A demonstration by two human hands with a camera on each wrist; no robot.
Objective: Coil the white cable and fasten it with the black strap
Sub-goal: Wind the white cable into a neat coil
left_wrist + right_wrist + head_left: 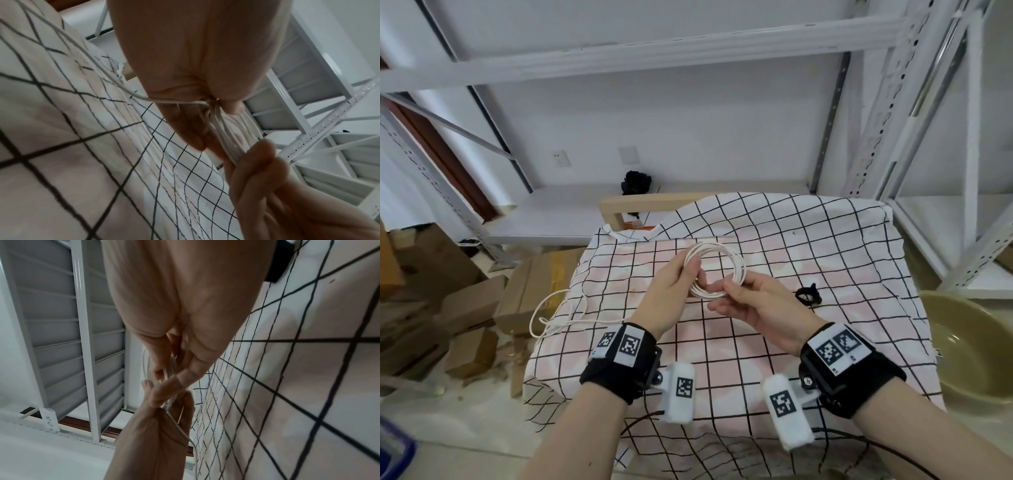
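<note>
Above the checked cloth point(808, 246), both hands point(674, 291) point(760, 308) pinch the white cable point(726, 255).

Soft, even daylight fills the room, shadows faint; wide-angle bending curves the edges, and both wrist views blur up close.

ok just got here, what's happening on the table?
A person is winding a white cable into a coil above a checked cloth. The left hand pinches the coil's near-left side; the right hand holds the near side of the loops. A loose tail of cable still trails off the table's left edge, so coiling isn't finished. The black strap lies untouched on the cloth, right of the hands.
</note>
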